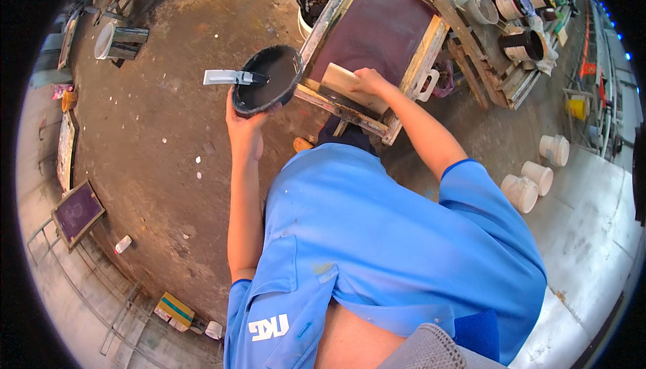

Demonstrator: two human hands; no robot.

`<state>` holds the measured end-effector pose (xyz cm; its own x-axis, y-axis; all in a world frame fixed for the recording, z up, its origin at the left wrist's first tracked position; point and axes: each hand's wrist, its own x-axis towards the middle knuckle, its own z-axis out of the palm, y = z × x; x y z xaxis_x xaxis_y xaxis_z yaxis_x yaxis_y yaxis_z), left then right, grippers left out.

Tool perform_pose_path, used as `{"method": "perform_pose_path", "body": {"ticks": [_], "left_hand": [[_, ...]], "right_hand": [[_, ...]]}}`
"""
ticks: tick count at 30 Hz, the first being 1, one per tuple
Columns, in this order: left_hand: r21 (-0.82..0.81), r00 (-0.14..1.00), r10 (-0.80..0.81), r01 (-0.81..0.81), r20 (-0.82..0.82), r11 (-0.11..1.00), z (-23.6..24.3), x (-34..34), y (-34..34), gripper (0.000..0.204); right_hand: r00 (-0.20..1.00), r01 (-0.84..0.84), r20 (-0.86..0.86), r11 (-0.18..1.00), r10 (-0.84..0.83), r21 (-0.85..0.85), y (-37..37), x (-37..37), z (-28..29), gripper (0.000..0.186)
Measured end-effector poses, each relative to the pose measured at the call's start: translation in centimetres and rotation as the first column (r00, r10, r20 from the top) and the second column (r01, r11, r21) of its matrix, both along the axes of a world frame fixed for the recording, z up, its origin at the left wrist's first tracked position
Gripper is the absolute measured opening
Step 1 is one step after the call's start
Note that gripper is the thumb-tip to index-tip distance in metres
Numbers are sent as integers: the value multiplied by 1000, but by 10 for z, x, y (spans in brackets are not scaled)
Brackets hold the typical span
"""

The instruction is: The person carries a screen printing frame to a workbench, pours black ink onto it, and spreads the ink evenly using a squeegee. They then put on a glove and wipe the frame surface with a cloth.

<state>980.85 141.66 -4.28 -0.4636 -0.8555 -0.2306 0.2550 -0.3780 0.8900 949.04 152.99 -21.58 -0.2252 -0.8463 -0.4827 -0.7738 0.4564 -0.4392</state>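
A dark bowl (298,66) is held up by the left hand (246,123), its fingers wrapped around the wall and partly hidden; a grey scraper (225,78) is propped in the dark ink (279,76). A flat board (342,78) is clamped in the right hand's (370,81) fingers at the near end of a wood-framed purple screen (373,22). Work is judged under way, with ink left; coverage cannot be told. White lettering (268,327) is borne on the blue shirt (377,214); a black tub's (533,41) label is too small to be read.
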Motion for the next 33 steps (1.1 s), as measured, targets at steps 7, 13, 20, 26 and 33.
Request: {"method": "perform_pose_path", "body": {"ticks": [7,13,20,26,33], "left_hand": [[98,994,-19,9,104,995,-79,19,8,82],[195,961,-115,65,252,979,-130,25,29,84],[231,936,-345,320,77,919,-141,-22,40,84],[-113,915,-402,397,-23,911,-81,-104,25,87],[-102,912,-367,353,-184,930,28,-143,17,87]], "right_hand": [[709,44,625,905,-327,423,-21,-51,-33,47],[479,-60,744,828,-466,557,-18,-68,-18,53],[458,271,857,955,-237,119,1,-50,141,47],[833,486,521,695,-185,-530,43,22,286,41],[925,336,281,210,-254,-918,63,59,320,40]]}}
